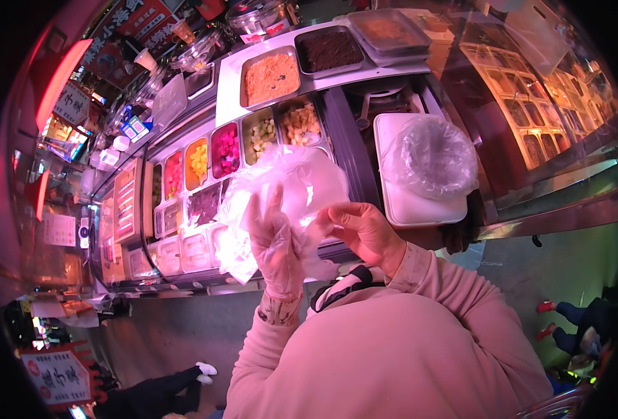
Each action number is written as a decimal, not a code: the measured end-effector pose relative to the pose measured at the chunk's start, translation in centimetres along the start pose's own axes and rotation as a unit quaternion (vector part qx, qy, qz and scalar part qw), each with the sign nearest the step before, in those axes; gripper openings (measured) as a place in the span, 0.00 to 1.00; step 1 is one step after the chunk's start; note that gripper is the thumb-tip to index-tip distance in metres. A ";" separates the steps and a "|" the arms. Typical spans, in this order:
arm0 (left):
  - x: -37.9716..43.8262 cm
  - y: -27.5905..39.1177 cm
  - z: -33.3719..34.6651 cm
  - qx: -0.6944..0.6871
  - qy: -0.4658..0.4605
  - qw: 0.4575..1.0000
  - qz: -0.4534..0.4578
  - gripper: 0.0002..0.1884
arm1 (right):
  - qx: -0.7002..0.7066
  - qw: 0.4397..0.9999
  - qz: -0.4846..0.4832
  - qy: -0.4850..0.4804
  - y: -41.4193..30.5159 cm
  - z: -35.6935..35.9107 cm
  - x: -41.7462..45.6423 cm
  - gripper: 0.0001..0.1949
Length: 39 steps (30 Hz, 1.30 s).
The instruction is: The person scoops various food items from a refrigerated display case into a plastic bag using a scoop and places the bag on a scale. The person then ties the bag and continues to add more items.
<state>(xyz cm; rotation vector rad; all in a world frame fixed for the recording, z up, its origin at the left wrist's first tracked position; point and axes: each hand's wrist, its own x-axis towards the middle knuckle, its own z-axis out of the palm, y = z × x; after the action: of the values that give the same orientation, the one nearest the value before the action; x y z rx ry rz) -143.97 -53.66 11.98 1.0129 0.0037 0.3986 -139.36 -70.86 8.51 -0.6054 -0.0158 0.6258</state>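
Note:
My left hand wears a thin clear plastic glove, with two fingers raised and spread and the thumb bent inward. My bare right hand pinches thin clear plastic film between thumb and fingertips. The film reaches toward my left hand; whether that hand also grips it is hard to tell in the glare. Beyond both hands, a pale, shiny plastic-covered surface partly hides the food pans. Past it are a pan of pale green cubes and a pan of pale orange cubes.
A clear plastic-lined bowl rests on a white lidded box at right. Pans of pink cubes and yellow cubes sit leftward. Trays of orange crumbs and dark crumbs stand behind. People are on the floor beyond.

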 end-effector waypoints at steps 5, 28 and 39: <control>-1.5 -0.6 -1.7 0.167 0.191 0.967 0.002 0.40 | -0.155 0.984 -0.072 0.045 -1.8 -0.5 0.7 0.04; 2.6 3.2 -1.5 0.124 0.005 0.991 0.048 0.07 | -0.802 0.477 -0.221 0.283 -15.1 1.1 -5.8 0.12; 8.3 5.8 1.9 0.658 -0.194 0.712 0.152 0.16 | -0.707 0.581 -0.399 0.062 -13.3 3.7 -4.4 0.14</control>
<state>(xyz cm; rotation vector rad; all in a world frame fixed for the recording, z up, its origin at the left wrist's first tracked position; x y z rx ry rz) -137.77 -49.83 19.31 2.5491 -0.3047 0.4601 -136.38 -79.91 19.47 -2.0520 -0.6948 -0.5202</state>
